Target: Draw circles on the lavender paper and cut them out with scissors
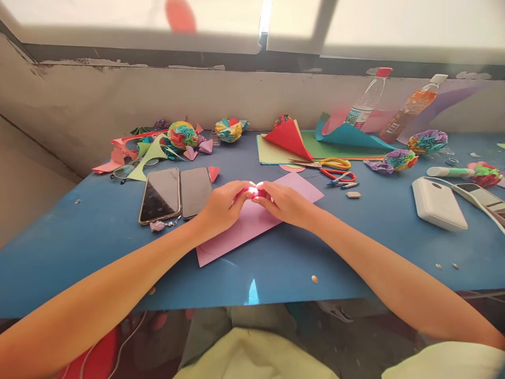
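Note:
Both my hands meet over a pink sheet of paper [244, 226] lying on the blue table [98, 231]. My left hand [223, 205] and my right hand [286, 202] have their fingertips pinched together on a small bright pink piece of paper [252, 191]. The piece is mostly hidden by the fingers. Two dark phones [175, 193] lie side by side just left of my left hand.
Scissors [333, 169] with yellow and red handles lie behind the right hand, beside red, green and teal paper sheets [300, 142]. Colourful paper balls [183, 134] and scraps sit at the back left. Two bottles [366, 102], a white power bank [437, 204] and more paper flowers stand right.

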A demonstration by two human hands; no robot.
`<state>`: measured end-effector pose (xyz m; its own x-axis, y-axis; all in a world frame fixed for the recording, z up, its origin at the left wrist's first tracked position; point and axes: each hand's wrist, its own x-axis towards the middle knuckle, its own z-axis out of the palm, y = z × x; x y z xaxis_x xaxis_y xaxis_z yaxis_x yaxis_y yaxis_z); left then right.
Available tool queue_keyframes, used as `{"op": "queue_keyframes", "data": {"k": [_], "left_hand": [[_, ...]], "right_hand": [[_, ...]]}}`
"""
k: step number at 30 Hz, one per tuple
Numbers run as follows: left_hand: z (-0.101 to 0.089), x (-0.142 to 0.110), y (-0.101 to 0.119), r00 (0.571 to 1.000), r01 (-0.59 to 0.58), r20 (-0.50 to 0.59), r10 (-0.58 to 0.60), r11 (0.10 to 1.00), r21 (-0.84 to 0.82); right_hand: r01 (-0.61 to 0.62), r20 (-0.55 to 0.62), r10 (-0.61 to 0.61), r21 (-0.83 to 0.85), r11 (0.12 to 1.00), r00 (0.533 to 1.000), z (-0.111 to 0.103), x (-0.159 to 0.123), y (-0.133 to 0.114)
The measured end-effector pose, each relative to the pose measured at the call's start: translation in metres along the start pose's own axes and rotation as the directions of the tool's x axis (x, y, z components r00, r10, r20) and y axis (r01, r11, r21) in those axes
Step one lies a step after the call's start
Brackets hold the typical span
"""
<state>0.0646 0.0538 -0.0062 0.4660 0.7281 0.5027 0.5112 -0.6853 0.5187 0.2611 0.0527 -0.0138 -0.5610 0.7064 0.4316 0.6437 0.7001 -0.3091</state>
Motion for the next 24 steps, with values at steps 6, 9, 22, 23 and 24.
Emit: {"op": "queue_keyframes", "data": {"k": [6,9,22,23,24], "left_hand": [[-0.001,-0.003,0.012,0.993,0.098,0.067,-0.098,0.995,0.006],[0.0,-0.005,0.012,0.978,0.164,0.132,-0.159,0.986,-0.033],[0.001,-0.011,0.02,0.934,0.307,0.294,-0.205,0.88,-0.361],[0.002,-0.011,0.021,0.931,0.318,0.3,-0.208,0.866,-0.387],[0.003,-0.01,0.021,0.932,0.329,0.29,-0.217,0.841,-0.43]], "right_hand": [[0.063,-0.173,-0.056,0.038,0.997,0.983,0.008,-0.001,-0.005],[0.071,-0.225,-0.032,0.169,0.983,0.974,0.009,-0.001,-0.008],[0.125,-0.302,-0.021,0.33,0.936,0.953,0.017,-0.003,-0.015],[0.182,-0.336,-0.087,0.264,0.947,0.938,0.019,-0.003,-0.015],[0.217,-0.356,-0.133,0.208,0.954,0.925,0.02,-0.003,-0.015]]}}
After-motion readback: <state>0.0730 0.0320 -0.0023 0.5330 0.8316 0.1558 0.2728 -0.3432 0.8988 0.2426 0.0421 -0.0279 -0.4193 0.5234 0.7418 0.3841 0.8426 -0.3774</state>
